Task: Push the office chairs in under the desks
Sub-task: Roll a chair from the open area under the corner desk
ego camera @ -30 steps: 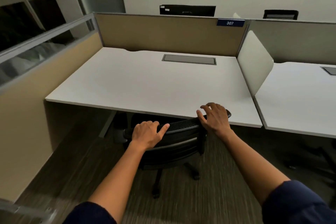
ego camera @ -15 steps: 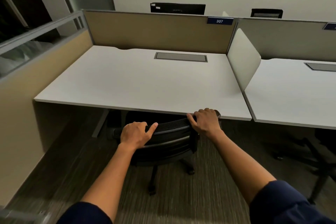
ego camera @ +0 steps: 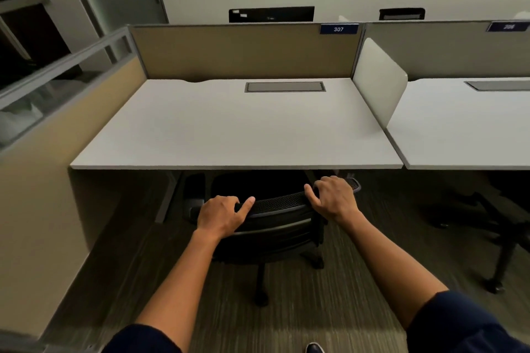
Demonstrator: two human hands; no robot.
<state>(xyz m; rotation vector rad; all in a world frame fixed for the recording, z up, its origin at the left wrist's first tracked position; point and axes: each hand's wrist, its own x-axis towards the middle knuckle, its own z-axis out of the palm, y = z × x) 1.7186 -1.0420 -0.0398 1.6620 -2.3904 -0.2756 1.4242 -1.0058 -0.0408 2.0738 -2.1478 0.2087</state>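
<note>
Both grips hold chair backrest (ego camera: 275, 203) top: left hand (ego camera: 222, 213), right hand (ego camera: 332, 199). White counter (ego camera: 235, 129) edge just beyond the knuckles.

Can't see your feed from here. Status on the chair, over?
Both grips on the black mesh office chair backrest: left hand, right hand. Seat under the white desk. Nothing visibly in the way.

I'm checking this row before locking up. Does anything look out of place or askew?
One thing: a second chair at the right desk stands out on the carpet, not tucked under. The chair both hands hold sits squarely at desk 307. No spill or damage shows.
</note>
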